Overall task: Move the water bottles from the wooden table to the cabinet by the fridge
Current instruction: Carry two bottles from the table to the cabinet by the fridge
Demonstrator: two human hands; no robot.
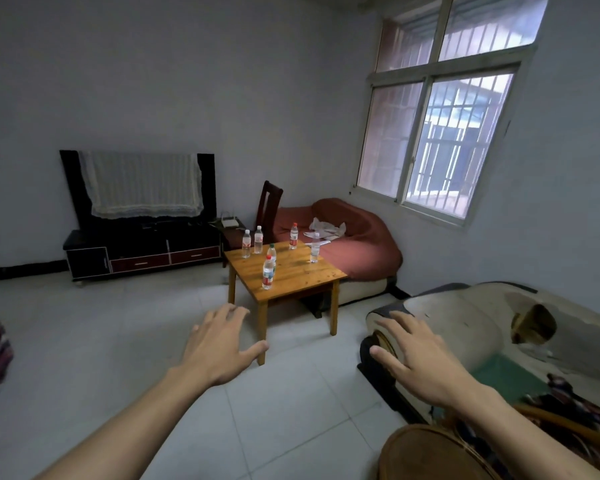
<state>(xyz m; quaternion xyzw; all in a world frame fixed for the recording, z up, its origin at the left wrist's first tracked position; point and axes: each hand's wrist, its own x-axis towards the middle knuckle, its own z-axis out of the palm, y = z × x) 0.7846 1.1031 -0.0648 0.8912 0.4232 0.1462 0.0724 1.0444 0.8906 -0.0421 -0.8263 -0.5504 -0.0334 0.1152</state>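
we count six water bottles (267,272) standing on one wooden table (291,271). we also see two hands, left hand (219,344) and right hand (420,358), one chair (269,206), one red sofa (357,237), one tv stand (139,252) and one window (440,133).

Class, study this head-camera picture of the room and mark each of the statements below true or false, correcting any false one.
1. Six water bottles stand upright on the wooden table. True.
2. The left hand holds a bottle. False: it is open and empty, as is the right hand.
3. A cloth hangs over the television. True.
4. The table stands on a carpet. False: it stands on a tiled floor.
5. A dark wooden chair stands behind the table. True.
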